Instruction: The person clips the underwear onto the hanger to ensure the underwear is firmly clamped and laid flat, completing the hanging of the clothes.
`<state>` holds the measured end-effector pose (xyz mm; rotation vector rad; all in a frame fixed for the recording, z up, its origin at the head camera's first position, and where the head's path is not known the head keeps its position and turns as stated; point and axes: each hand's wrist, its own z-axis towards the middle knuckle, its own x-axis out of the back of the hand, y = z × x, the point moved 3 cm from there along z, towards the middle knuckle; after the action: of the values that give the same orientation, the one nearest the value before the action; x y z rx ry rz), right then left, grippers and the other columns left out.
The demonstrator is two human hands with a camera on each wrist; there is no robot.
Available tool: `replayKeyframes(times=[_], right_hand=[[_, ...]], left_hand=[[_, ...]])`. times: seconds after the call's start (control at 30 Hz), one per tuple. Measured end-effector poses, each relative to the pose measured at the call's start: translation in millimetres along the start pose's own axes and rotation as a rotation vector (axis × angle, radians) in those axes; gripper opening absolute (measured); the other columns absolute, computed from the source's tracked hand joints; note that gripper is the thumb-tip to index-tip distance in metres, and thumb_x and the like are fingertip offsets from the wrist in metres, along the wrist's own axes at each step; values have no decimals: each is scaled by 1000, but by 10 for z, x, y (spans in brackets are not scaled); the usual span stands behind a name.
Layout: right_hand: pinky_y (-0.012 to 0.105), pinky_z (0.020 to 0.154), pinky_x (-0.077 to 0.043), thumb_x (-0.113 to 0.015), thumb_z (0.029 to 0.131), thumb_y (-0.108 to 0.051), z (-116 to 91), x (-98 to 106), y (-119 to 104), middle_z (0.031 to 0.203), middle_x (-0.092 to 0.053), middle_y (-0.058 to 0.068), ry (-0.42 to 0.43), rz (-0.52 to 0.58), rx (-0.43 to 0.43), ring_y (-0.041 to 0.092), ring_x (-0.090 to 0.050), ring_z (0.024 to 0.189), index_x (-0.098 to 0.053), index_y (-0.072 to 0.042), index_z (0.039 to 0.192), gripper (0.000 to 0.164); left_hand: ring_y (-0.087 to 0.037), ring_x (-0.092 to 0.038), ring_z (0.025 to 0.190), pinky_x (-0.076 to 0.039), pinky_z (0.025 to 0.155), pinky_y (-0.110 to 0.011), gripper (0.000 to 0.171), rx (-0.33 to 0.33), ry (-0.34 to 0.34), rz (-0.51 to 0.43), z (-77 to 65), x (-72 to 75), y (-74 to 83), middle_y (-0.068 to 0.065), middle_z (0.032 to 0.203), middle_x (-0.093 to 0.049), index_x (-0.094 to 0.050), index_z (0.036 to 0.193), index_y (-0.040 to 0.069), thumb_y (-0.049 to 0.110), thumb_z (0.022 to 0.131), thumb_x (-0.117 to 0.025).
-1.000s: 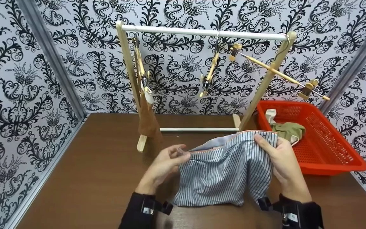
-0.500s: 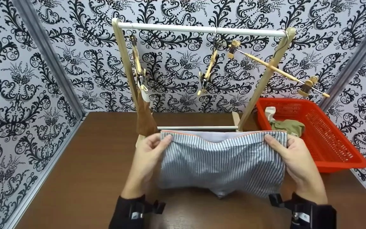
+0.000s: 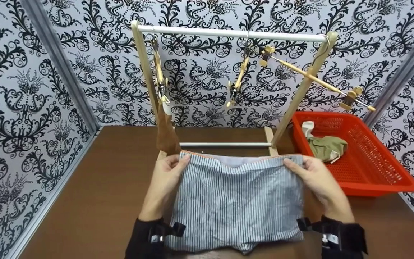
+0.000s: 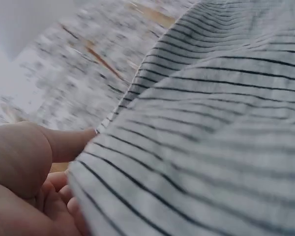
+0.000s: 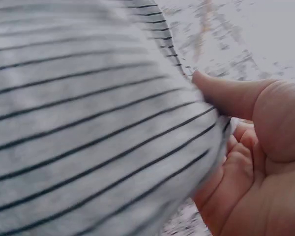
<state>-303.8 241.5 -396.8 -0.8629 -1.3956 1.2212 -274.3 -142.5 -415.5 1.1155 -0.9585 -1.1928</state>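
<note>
Striped shorts (image 3: 235,201) in grey-white and dark lines, with orange trim along the waistband, hang spread between both hands above the brown table. My left hand (image 3: 165,176) pinches the left end of the waistband, thumb in front and fingers curled behind. At the opposite end my right hand (image 3: 316,178) pinches the waistband the same way. Both wrist views are filled mostly by the striped cloth (image 4: 196,128), with the left thumb (image 4: 73,142) and right thumb (image 5: 231,93) at its edges. The shorts' lower hem reaches close to the front of the view.
Behind the shorts stands a wooden rack with a white rail (image 3: 228,33). Clip hangers (image 3: 239,79) hang from it, one at left bearing a brown garment (image 3: 166,131). A red basket (image 3: 379,165) at right holds a green garment (image 3: 325,147). Patterned walls enclose the table (image 3: 113,201).
The left hand has moved left and taken the waistband's left end, and the shorts went from bunched to stretched flat. Since half a second ago, the right hand has come slightly inward.
</note>
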Motion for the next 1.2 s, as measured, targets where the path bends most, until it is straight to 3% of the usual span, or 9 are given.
replayKeyframes(times=[0.17, 0.37, 0.53, 0.7, 0.87, 0.97, 1.07, 1.13, 1.2], right_hand=[[26, 60, -51, -67, 100, -25, 223, -77, 344, 83, -66, 8, 35, -120, -55, 15, -59, 68, -65, 9, 110, 36], [25, 55, -47, -63, 102, -15, 336, -172, 609, 82, -63, 10, 57, -200, -30, 16, -56, 65, -63, 11, 117, 31], [24, 53, -45, -64, 100, -11, 380, -221, 703, 84, -63, 11, 93, -309, -13, 16, -54, 62, -64, 9, 119, 27], [25, 65, -49, -66, 99, -10, 387, -236, 706, 97, -69, 16, 127, -389, 22, 20, -62, 79, -66, 7, 118, 25], [47, 89, -55, -66, 97, -6, 361, -229, 633, 110, -70, 25, 144, -486, 82, 37, -69, 99, -61, 9, 126, 33], [57, 99, -48, -68, 96, -7, 312, -246, 521, 122, -66, 28, 93, -548, 134, 43, -65, 111, -58, 8, 132, 40], [58, 104, -43, -72, 95, -12, 245, -293, 396, 134, -61, 25, -31, -611, 178, 43, -59, 122, -55, 5, 139, 50], [60, 106, -40, -73, 94, -19, 198, -346, 330, 142, -56, 24, -156, -657, 203, 44, -54, 127, -51, 3, 144, 59], [61, 109, -36, -74, 93, -27, 155, -408, 303, 148, -50, 24, -296, -687, 205, 44, -48, 133, -47, 3, 148, 68]], left_hand=[[-10, -48, 60, -41, 55, -24, 27, -29, 15, 179, 118, -43, -360, 1, 66, -51, -64, 81, -3, 16, 99, -67], [-15, -55, 69, -47, 65, -31, 21, 6, -2, 303, 147, -56, -608, -4, 78, -62, -69, 93, -1, 18, 100, -65], [-16, -56, 71, -48, 68, -34, 21, 9, 4, 416, 164, -32, -723, -6, 81, -64, -70, 101, -4, 17, 101, -64], [-20, -61, 74, -51, 70, -40, 21, -5, 23, 484, 180, -29, -801, -7, 82, -67, -71, 102, -4, 16, 99, -65], [-35, -68, 99, -52, 87, -53, 34, -15, 36, 596, 154, -41, -776, -18, 107, -71, -67, 122, -4, 19, 98, -66], [-43, -59, 119, -46, 100, -57, 47, -59, -55, 651, 105, -83, -667, -26, 129, -62, -57, 134, -8, 20, 98, -66], [-46, -48, 132, -38, 109, -58, 60, -100, -231, 663, 41, -151, -529, -30, 142, -51, -48, 142, -11, 22, 96, -69], [-46, -41, 138, -33, 113, -58, 71, -87, -372, 674, -12, -207, -454, -30, 148, -44, -42, 147, -10, 25, 94, -73], [-44, -35, 142, -29, 116, -57, 85, -30, -506, 687, -71, -264, -416, -29, 154, -38, -37, 151, -8, 30, 89, -79]])
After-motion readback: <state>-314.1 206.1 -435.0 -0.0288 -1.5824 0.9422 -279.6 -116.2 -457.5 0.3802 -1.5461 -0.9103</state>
